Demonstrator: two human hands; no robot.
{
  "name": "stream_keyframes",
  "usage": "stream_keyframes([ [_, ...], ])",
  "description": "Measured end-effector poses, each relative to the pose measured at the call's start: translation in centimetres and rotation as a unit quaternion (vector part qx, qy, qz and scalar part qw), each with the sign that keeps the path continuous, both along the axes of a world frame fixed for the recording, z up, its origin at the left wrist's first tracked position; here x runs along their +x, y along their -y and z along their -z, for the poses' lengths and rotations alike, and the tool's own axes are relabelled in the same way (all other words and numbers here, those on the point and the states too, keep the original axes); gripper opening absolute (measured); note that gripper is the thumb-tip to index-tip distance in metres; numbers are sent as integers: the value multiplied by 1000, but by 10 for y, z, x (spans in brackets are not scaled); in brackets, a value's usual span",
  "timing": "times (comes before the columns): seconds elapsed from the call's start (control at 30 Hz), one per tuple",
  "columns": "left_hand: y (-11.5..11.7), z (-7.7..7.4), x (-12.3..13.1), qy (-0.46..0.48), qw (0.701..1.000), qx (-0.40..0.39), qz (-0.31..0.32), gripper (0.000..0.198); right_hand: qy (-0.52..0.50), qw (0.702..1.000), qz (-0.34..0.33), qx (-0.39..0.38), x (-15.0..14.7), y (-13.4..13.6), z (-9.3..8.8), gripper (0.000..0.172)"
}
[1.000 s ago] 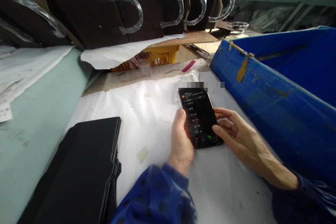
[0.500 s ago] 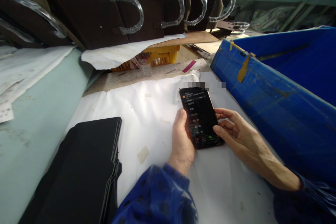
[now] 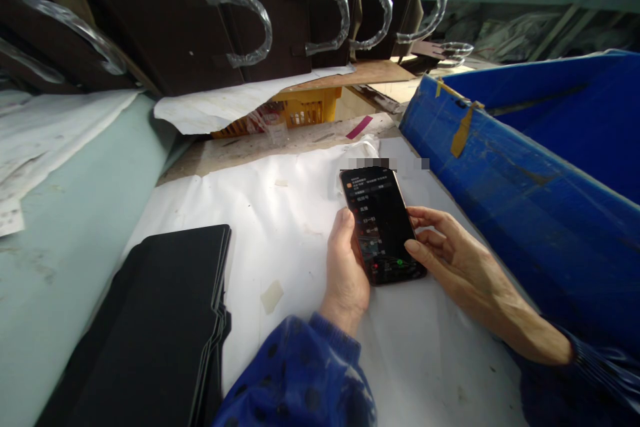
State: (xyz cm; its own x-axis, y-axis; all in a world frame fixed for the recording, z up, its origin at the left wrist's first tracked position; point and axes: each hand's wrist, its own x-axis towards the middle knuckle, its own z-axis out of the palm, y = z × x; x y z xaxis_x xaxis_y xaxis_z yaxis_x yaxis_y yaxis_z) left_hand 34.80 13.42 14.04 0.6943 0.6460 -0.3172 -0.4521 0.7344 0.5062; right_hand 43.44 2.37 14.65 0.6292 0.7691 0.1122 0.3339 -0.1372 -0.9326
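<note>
A black smartphone (image 3: 385,227) with a lit dark screen showing a list is held above the white-covered table. My left hand (image 3: 346,267) is wrapped round its left side, the thumb along the edge and the other fingers hidden beneath. At the phone's right edge is my right hand (image 3: 450,253), its thumb by the lower right of the screen and its fingers curled at the side, gripping the phone too. A stack of black sheets (image 3: 160,307) lies to the left of my hands.
A blue bin (image 3: 500,160) stands along the right. Dark boards with plastic-wrapped handles (image 3: 255,27) stand at the back, above a yellow crate (image 3: 313,110). White paper (image 3: 200,200) covers the table. A pale green surface (image 3: 60,240) is at the left.
</note>
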Motion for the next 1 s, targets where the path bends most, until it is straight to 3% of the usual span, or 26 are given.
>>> stream_keyframes([
  [0.33,0,2,0,-10,1000,-4,-3,34,-18,1000,-2,-11,3,1,7,56],
  [0.67,-1,0,0,-6,1000,-27,-13,28,-56,998,-1,-5,4,2,3,62],
  [0.83,-3,-5,0,-21,998,-52,-42,25,-131,989,-58,-41,2,2,-1,76],
  [1.0,-4,-6,0,-30,997,-55,-44,24,-155,984,-78,-38,-2,-1,-8,70],
])
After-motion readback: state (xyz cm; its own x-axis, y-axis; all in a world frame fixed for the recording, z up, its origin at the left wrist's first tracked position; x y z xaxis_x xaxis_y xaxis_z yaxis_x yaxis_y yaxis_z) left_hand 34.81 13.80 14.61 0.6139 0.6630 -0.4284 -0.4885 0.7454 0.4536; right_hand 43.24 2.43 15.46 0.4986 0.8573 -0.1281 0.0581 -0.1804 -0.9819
